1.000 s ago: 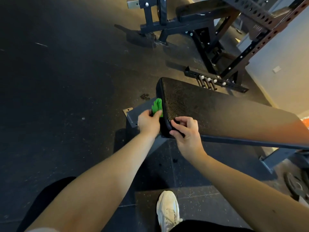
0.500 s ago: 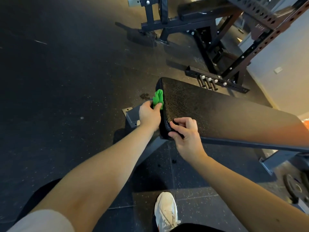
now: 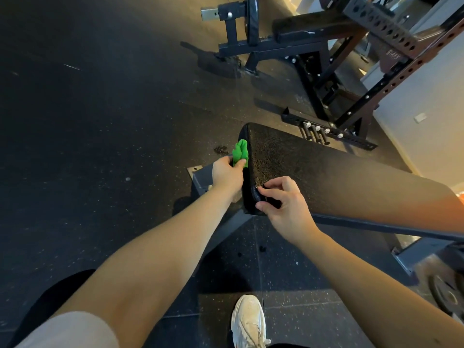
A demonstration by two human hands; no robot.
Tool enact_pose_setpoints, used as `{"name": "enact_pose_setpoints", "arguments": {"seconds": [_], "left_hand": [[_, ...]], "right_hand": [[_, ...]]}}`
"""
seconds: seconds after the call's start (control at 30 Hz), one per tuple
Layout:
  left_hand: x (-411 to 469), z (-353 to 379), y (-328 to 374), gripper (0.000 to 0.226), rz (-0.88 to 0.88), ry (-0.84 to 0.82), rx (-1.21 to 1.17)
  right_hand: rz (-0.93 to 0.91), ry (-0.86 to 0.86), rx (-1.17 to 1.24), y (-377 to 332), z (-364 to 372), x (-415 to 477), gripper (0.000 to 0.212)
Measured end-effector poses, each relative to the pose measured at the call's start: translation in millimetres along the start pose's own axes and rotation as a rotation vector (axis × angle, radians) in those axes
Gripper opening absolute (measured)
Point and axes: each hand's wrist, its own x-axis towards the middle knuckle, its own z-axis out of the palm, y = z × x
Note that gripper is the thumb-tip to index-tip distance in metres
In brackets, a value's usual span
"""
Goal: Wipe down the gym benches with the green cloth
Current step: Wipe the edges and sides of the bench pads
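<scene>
My left hand [image 3: 227, 175] hid most of the green cloth [image 3: 240, 152], fingers curled round it; only a bunched, bright tuft showed, pressed against the left end of the bench [image 3: 326, 177], whose right end ran out of view; my right hand [image 3: 286, 204] pinched that end's near corner; dark floor [image 3: 100, 146] lay open to the left.

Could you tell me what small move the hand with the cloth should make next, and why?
Probably slide the left hand with the green cloth up the end edge of the bench toward its far corner: the cloth is bunched against that edge, short of the corner, while the right hand grips the near corner.
</scene>
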Motion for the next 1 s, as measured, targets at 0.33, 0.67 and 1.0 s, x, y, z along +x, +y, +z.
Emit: {"name": "enact_pose_setpoints", "arguments": {"seconds": [0.33, 0.67, 1.0], "left_hand": [[-21.7, 3.9, -20.0, 0.016, 0.001, 0.031, -0.102], [60.5, 11.4, 19.5, 0.028, 0.010, 0.015, -0.030], [47.6, 13.1, 6.1, 0.019, 0.123, 0.044, -0.010]], "right_hand": [[-0.023, 0.012, -0.248, -0.9, 2.2, 26.8, 0.039], [0.098, -0.061, -0.179, -7.2, 1.1, 51.2, 0.038], [0.130, -0.077, -0.142, -7.4, 2.6, 50.5, 0.039]]}}
